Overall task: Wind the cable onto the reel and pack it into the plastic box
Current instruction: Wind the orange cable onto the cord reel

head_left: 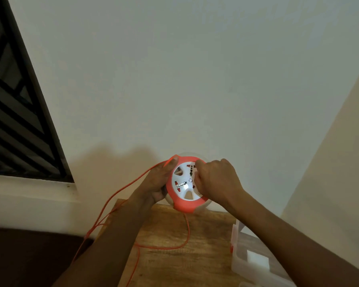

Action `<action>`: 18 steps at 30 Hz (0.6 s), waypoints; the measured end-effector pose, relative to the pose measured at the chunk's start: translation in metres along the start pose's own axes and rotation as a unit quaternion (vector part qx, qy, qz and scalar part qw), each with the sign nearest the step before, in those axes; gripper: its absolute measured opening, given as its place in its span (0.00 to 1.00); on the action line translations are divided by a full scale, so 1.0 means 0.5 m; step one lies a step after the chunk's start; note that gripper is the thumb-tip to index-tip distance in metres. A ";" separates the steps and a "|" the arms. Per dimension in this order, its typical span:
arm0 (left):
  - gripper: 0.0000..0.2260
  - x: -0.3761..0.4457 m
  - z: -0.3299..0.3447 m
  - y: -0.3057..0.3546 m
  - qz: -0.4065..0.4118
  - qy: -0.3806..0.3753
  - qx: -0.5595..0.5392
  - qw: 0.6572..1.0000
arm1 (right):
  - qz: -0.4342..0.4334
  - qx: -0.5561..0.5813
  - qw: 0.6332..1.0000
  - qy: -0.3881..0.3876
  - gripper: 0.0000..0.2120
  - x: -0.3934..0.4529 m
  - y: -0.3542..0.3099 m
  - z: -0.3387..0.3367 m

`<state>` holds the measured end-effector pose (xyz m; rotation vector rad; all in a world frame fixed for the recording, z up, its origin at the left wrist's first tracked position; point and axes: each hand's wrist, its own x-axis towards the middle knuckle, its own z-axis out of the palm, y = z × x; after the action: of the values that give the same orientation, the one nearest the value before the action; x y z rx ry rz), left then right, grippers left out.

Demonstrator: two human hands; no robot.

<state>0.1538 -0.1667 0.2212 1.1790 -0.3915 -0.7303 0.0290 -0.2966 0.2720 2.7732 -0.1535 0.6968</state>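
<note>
Honestly the reel, held mid-frame above the wooden table, looks light, rigid plastic: left hand cups its rim, right hand is curled on what's probably a crank knob, and floppy orange cable trails lower left, plastic box lower right.

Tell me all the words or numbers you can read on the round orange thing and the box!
None can be read.
Cable reel: its white face shows socket holes and a small round mark, but no letters or numbers.
Plastic box: a pale block lies inside; no writing shows on it.
Orange cable: no print visible.
</note>
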 end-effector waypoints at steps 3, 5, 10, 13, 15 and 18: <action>0.29 -0.005 -0.020 0.001 0.000 -0.033 -0.002 0.999 | -0.113 0.057 0.992 0.008 0.14 -0.010 0.014 -0.004; 0.26 -0.008 -0.020 0.002 -0.005 -0.055 0.018 0.998 | -0.213 0.061 0.975 -0.013 0.20 -0.015 0.009 -0.011; 0.22 -0.005 -0.005 0.004 0.014 -0.056 0.079 0.995 | -0.243 -0.020 0.967 -0.066 0.23 -0.010 -0.020 -0.028; 0.20 -0.008 0.002 0.016 0.025 -0.057 0.098 0.993 | -0.203 -0.049 0.978 -0.027 0.27 -0.009 -0.033 -0.029; 0.19 -0.009 0.005 0.017 0.030 -0.066 0.094 0.993 | -0.143 -0.032 0.989 0.012 0.22 0.001 -0.032 -0.030; 0.16 -0.007 0.013 0.022 0.039 -0.056 0.093 0.993 | -0.061 -0.026 0.997 0.030 0.13 0.019 -0.018 -0.029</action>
<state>0.1507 -0.1664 0.2340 1.2938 -0.6072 -0.7057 0.0323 -0.2841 0.2867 2.6828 0.0086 0.7331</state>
